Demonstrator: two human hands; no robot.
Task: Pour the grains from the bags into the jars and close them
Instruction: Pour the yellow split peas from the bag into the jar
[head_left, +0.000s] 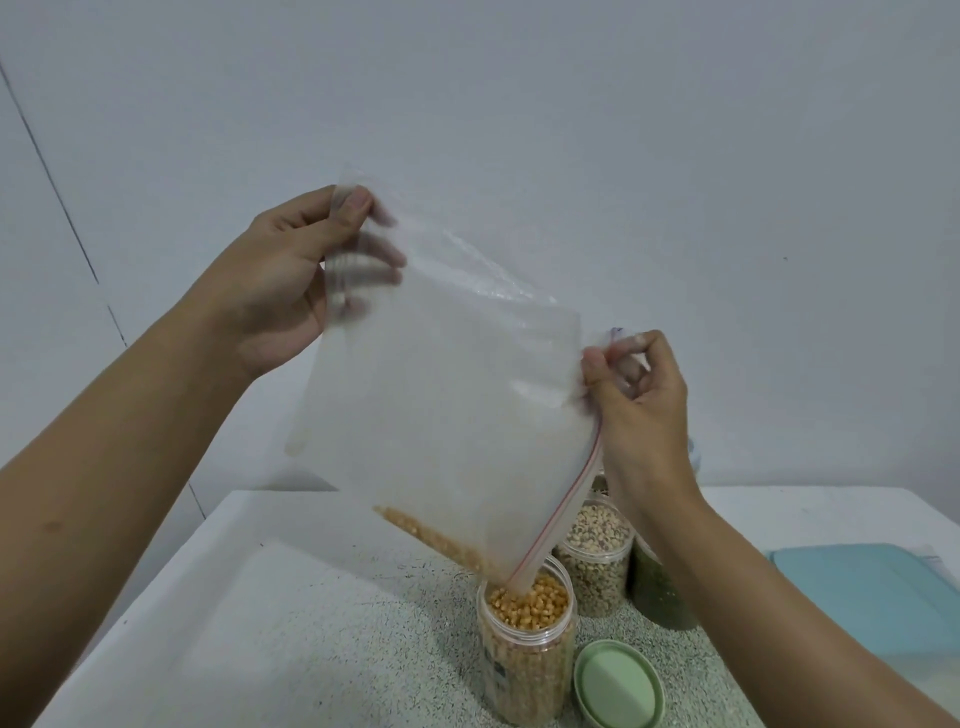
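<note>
Both hands (280, 270) tilt bag (441, 374), open corner down into jar (527, 644).

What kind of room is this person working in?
Likely a home kitchen or pantry corner: a speckled counter by a plain wall, a corn jar and a bean jar, and a zip bag pouring grain.

Even soft light, faint shadows, slight motion blur, wide-angle edge bend.
</note>
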